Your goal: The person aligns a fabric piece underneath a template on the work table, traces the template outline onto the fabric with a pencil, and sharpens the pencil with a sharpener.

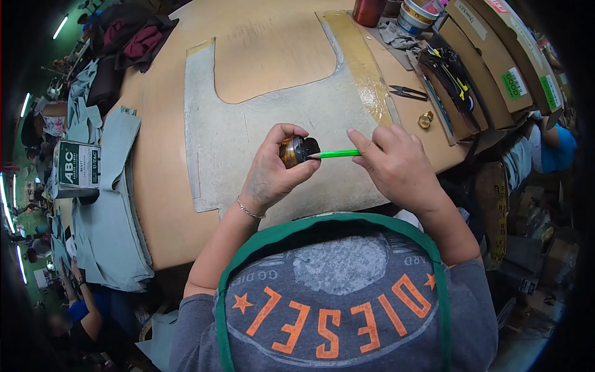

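My left hand (270,172) is wrapped round a small pencil sharpener (291,153) with an amber, see-through body and a black top. In my right hand (400,162) is a bright green pencil (339,153), pinched near its far end between thumb and fingers. The pencil lies level, and its bare wooden tip is at the black top, close to my left thumb. Whether the tip touches the sharpener I cannot tell. Both hands are above a large pale pattern sheet (279,133) with a U-shaped cutout, lying on the tan table (164,155).
Thread snips (408,93) and a small gold-coloured round thing (425,119) lie at the right. Beyond them stand a cardboard tray of tools (455,87) and boxes (496,68). Stacked grey-green fabric (114,229) and an ABC box (77,167) are at the left.
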Demonstrator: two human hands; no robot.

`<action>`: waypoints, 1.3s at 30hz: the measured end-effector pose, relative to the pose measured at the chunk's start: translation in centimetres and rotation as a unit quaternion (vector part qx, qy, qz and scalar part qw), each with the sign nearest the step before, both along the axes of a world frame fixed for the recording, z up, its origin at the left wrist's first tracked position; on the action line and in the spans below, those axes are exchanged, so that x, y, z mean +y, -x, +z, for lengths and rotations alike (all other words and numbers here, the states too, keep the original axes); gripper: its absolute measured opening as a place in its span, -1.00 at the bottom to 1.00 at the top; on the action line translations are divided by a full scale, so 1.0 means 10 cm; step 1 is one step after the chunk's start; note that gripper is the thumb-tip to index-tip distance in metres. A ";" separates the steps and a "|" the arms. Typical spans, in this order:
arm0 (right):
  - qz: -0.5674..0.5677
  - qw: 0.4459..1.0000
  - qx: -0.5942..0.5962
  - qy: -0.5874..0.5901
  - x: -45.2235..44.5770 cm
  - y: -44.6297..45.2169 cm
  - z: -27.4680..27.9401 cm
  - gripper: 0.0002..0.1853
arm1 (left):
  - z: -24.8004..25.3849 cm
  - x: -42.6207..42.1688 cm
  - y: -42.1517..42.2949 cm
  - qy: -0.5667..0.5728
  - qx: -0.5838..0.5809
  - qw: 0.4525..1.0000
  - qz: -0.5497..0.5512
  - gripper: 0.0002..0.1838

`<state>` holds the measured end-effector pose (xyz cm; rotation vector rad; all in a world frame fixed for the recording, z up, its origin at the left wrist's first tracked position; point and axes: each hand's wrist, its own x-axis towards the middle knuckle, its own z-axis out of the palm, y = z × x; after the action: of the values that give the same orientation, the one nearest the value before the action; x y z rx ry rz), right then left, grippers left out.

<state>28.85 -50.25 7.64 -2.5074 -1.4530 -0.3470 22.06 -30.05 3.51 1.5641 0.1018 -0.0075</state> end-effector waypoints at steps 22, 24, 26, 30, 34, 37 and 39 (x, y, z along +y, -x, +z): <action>0.082 0.932 0.337 -0.108 0.17 -0.08 -0.47 -0.80 | -0.13 -0.05 -0.08 -0.200 -0.069 0.977 -0.025 -0.61; 0.110 0.975 0.163 -0.108 0.16 -0.13 -0.53 -0.81 | -0.19 -0.01 -0.12 -0.024 0.066 0.997 -0.027 -0.63; 0.113 0.989 0.045 -0.087 0.13 -0.17 -0.47 -0.82 | -0.20 -0.06 -0.12 -0.038 0.051 0.998 -0.005 -0.64; 0.076 0.995 0.011 -0.056 0.16 -0.15 -0.46 -0.88 | -0.18 -0.14 -0.11 -0.344 -0.202 0.914 0.071 -0.64; 0.094 0.900 0.384 -0.181 0.17 -0.06 -0.52 -0.87 | -0.06 0.08 -0.11 -0.455 -0.436 0.773 -0.073 -0.65; 0.077 0.693 0.708 -0.109 0.12 -0.06 -0.39 -0.79 | 0.20 0.20 -0.11 -0.518 -0.494 0.664 -0.217 -0.63; 0.068 0.497 0.864 -0.043 0.07 -0.10 -0.23 -0.75 | 0.38 0.11 -0.14 -0.504 -0.608 0.587 -0.178 -0.69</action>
<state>29.88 -49.56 5.38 -1.1649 -0.4847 1.5894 23.50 -28.99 7.35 2.3247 -1.5693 0.9633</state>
